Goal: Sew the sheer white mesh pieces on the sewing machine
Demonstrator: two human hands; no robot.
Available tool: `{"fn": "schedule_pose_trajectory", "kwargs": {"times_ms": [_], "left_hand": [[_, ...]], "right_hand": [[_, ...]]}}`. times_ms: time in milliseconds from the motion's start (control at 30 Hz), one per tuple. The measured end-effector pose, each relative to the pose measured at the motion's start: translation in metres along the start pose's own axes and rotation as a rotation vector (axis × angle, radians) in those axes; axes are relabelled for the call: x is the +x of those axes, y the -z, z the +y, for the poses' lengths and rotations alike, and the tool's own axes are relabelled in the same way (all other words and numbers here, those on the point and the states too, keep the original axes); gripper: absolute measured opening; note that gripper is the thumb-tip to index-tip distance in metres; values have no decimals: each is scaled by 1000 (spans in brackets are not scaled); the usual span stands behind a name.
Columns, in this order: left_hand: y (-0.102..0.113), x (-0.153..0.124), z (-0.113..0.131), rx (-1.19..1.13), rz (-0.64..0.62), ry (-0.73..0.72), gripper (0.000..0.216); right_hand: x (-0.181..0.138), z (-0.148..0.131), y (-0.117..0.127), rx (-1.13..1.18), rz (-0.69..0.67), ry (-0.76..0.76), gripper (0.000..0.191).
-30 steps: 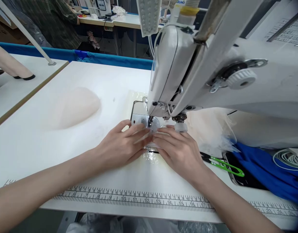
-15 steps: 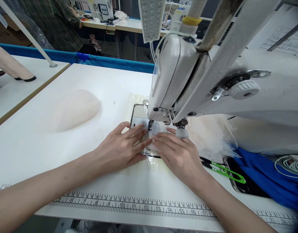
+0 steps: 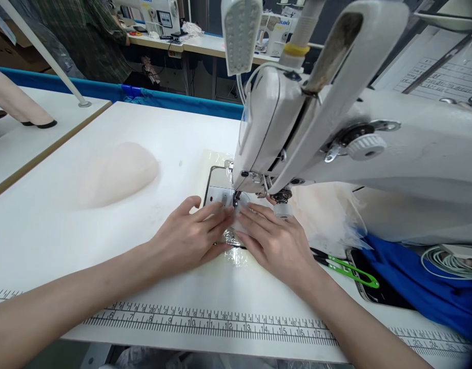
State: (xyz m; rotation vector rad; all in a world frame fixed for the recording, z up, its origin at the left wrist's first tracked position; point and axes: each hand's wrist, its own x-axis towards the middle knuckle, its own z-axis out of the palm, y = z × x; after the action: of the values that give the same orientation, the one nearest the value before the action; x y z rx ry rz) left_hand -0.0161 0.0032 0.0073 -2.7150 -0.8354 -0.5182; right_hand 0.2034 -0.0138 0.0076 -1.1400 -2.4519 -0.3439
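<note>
A white sewing machine [image 3: 270,123] stands over its metal needle plate [image 3: 219,195]. My left hand [image 3: 189,230] lies palm down left of the presser foot [image 3: 237,199], fingers stretched toward it. From the right, my right hand [image 3: 276,238] lies flat with its fingertips beside the foot. Between the fingertips is a small, pale sheer piece of fabric [image 3: 238,224], pressed to the plate and mostly hidden by my fingers. Neither hand visibly pinches it. A bunch of sheer peach fabric [image 3: 324,212] lies right of my right hand, under the machine arm.
A sheer peach cup-shaped piece [image 3: 124,174] lies on the white table [image 3: 174,123]. Green-handled thread snips [image 3: 354,271], a phone [image 3: 385,294] and blue cloth [image 3: 408,277] are at right. A printed ruler [image 3: 220,325] runs along the front edge. A person [image 3: 85,41] is at the back left.
The view has shifted slightly, so the machine appears further left. My right hand's fingertips are a little nearer the presser foot. My left hand has drawn slightly to the left.
</note>
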Motion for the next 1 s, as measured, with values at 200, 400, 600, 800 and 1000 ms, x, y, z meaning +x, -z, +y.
{"fn": "schedule_pose_trajectory", "kwargs": {"times_ms": [200,400,600,800,1000], "left_hand": [[2,0,2,-33,8,19,34],[1,1,-1,-23,-4,18,36],[0,4,-4,-19,32,3,35],[-2,4,-7,-35,39,6,34],[-4,7,-10,-73,29,14,34]], "right_hand": [[-1,-1,0,-31,-9,14,26],[-1,-1,0,-42,-14,6,26],[0,0,-1,-44,-31,-7,29],[1,1,-3,-51,-32,-27,31],[2,3,-4,-73,-47,-26,31]]}}
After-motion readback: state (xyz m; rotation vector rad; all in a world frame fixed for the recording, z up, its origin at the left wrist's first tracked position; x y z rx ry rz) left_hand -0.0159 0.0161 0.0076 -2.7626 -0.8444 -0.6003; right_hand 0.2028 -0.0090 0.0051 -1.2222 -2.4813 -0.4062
